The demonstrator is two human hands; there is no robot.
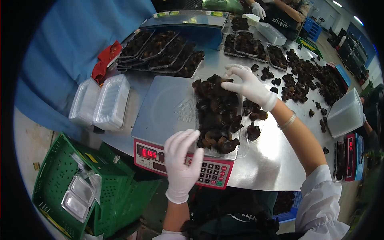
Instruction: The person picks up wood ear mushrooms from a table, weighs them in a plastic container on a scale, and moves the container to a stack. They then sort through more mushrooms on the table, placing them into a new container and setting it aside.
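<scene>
Left hand [182,164], in a white glove, lies flat with fingers spread on the near end of a clear plastic tray of dark wood-ear mushrooms [218,116]. The tray rests on a steel-topped scale with red digits [164,108]. Right hand [250,86], also gloved, curls onto the mushrooms at the far end; whether it grips a piece cannot be told. Loose dark mushrooms [304,80] lie on the table beyond.

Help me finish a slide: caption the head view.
Gloved left hand touches a mushroom tray on the scale; right hand pinches a piece.
</scene>
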